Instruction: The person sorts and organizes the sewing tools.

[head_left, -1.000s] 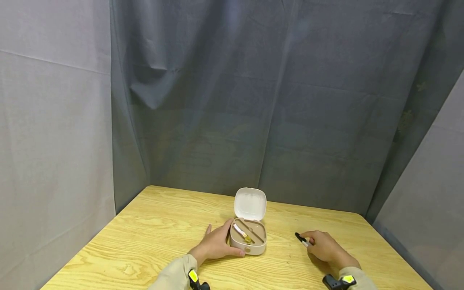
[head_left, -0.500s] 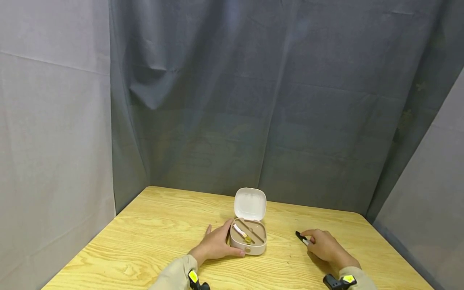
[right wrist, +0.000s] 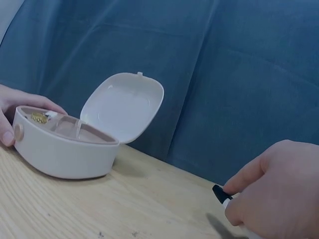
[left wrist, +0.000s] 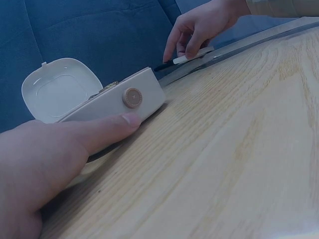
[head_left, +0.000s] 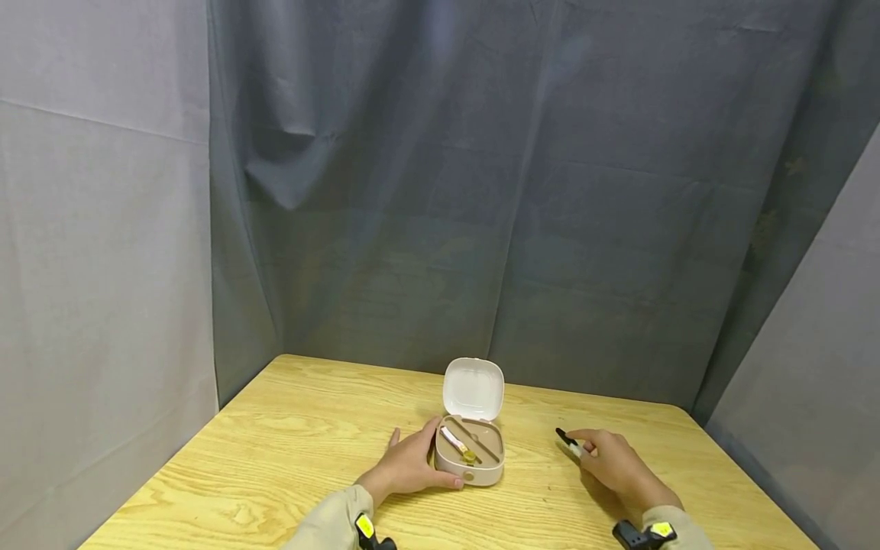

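A small white jewelry box (head_left: pixel 470 473) stands on the table, its lid (head_left: pixel 473 389) tilted up at the back. Its brown inner tray (head_left: pixel 491 437) has a divider, and on the left lies an item with a pale strip and a gold round end (head_left: pixel 469 456). My left hand (head_left: pixel 407 462) grips the box's left side, thumb along the front beside the round button (left wrist: pixel 132 98). To the right, my right hand (head_left: pixel 613 461) pinches a white marker pen (left wrist: pixel 187 59) with a black cap (right wrist: pixel 219 192). The pen's shadow falls on the wood apart from it.
The wooden table (head_left: pixel 289 428) carries the box. A dark grey curtain (head_left: pixel 385 229) hangs behind it, with pale cloth walls on the left (head_left: pixel 103 267) and right (head_left: pixel 811 367). Cameras are strapped to both wrists.
My right hand has raised the marker pen a little, shifting it slightly away and to the left. The left hand and the box stay in place.
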Tool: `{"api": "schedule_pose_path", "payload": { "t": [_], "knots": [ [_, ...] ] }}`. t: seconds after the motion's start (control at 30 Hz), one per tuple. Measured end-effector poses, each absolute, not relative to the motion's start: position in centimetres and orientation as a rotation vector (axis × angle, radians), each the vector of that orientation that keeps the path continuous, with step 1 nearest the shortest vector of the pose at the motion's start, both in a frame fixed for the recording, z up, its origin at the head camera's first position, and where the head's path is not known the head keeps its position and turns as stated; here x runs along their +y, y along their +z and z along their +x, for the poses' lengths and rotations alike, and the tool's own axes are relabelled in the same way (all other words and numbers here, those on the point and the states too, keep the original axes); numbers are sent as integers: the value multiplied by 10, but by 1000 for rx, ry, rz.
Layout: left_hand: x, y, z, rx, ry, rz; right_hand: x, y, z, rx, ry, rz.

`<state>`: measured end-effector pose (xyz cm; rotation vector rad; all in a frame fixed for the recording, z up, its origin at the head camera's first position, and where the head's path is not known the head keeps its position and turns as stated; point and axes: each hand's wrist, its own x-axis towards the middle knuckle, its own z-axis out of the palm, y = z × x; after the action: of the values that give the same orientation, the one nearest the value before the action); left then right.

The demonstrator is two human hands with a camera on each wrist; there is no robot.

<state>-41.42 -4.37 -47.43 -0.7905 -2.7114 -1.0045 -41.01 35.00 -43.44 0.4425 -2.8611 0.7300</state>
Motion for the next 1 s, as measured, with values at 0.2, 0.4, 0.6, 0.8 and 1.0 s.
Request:
{"api": "schedule_pose_path", "payload": {
  "t": [0.2,0.4,0.6,0.8,1.0],
  "knots": [
    [-45,-475,-415,-2717,-1012,-792,345,-428,-410,-2806,776,496],
    [-48,-475,-416,-2719,-999,-789,336,-420,-409,-2794,856,485],
    [-45,-476,-416,-2714,-1006,-790,329,-412,-409,-2785,794,474],
    [-44,-478,-416,-2721,-1016,-791,318,-401,-404,-2771,730,524],
    [-44,-476,-416,-2710,-1015,-806,302,-389,-400,-2710,681,632]
  ]
}}
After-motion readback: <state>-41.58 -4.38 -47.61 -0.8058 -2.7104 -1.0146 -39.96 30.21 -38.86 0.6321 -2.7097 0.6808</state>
